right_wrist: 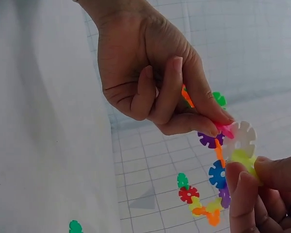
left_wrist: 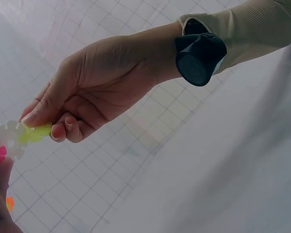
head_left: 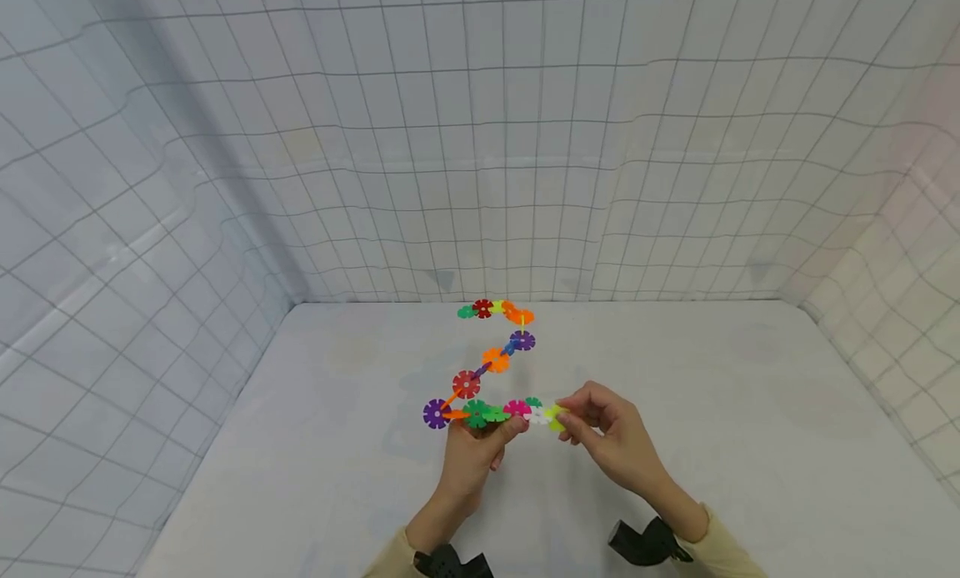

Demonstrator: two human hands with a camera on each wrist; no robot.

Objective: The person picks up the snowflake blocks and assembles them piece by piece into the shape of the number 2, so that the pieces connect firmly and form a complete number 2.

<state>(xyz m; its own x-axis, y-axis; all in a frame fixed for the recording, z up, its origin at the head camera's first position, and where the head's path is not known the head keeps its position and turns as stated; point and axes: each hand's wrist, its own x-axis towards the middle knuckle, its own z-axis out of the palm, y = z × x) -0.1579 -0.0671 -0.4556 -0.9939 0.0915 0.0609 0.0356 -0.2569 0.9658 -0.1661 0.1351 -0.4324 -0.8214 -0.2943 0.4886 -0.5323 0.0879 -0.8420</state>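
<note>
A long zigzag chain of slotted plastic snowflake discs in several colours is held up above the table. My left hand [head_left: 471,461] pinches a pink disc [head_left: 517,408] near the chain's near end. Beside it comes a white disc [right_wrist: 244,138]. With thumb and fingers, my right hand [head_left: 611,436] pinches the yellow disc [left_wrist: 36,132] at that end, which touches the white one. How far their slots engage I cannot tell. The chain runs left to a purple disc [head_left: 437,414], then back through a red disc [head_left: 466,384] and an orange disc [head_left: 495,360].
A green disc [right_wrist: 75,226] appears apart from the chain in the right wrist view. Beneath the hands spreads a white table [head_left: 360,478]. White sheets with a grid pattern [head_left: 480,161] stand behind it and at both sides. Each wrist wears a black camera mount [head_left: 648,543].
</note>
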